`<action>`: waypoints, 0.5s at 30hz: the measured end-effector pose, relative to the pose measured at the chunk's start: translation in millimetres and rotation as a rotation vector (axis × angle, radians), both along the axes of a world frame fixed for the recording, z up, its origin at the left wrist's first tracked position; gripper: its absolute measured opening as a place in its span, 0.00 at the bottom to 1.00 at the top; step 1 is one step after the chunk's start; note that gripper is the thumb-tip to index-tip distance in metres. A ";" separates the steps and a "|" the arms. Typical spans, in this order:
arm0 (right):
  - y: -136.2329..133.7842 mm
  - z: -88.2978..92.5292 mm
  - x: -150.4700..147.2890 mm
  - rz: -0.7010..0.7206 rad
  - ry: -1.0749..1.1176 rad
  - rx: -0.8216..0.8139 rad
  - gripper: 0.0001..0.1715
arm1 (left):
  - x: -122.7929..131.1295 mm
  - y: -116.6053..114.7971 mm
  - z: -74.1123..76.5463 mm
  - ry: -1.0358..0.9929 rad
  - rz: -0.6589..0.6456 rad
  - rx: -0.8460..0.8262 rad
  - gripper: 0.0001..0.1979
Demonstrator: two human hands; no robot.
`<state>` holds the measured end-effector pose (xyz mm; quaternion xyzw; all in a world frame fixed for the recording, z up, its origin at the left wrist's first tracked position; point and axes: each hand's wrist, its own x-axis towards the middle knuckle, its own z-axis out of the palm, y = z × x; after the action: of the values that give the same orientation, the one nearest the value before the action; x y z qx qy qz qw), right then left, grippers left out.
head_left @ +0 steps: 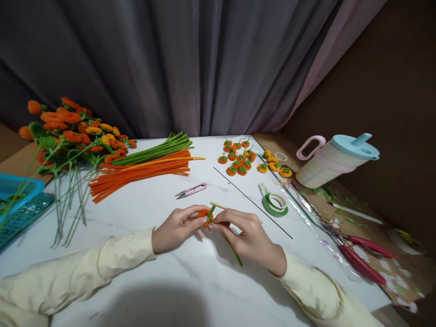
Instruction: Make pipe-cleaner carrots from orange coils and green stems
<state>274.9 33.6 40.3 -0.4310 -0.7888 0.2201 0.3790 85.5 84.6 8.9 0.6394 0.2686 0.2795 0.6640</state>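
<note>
Between finger and thumb, my left hand (pixel 179 228) pinches a small orange fuzzy piece (pixel 203 214) near the table's middle. My right hand (pixel 247 231) is closed at the right side of that piece, on a green pipe cleaner (pixel 235 252). One end of the green strip stands up over the orange piece, and the other hangs below my right hand. A thin wooden stick (pixel 218 205) passes behind my right fingers; whether they grip it is unclear. Pink-handled snips (pixel 192 190) lie beyond my hands.
Orange pipe cleaners (pixel 143 175) and green ones (pixel 156 150) lie behind. Orange flowers (pixel 68 118) and a blue basket (pixel 25 204) are left. Small orange pieces (pixel 241 159), green tape (pixel 275 204), a dark wire (pixel 254 203), red-handled pliers (pixel 363 261) and a cup (pixel 327 163) stand right.
</note>
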 end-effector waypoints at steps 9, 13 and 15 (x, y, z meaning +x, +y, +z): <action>0.8 -1.4 0.5 -0.012 0.015 -0.037 0.05 | -1.2 3.0 0.8 -0.102 -0.065 -0.100 0.15; 2.7 -1.2 3.0 0.010 0.018 -0.038 0.05 | -0.1 4.8 4.3 -0.092 -0.057 -0.131 0.17; 3.8 -0.1 4.9 0.011 0.017 -0.039 0.05 | 0.4 5.4 4.7 -0.088 -0.046 -0.137 0.18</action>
<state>279.8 37.5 40.1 -0.4321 -0.7833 0.2409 0.3763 85.9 90.0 13.6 0.5854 0.2428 0.2730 0.7238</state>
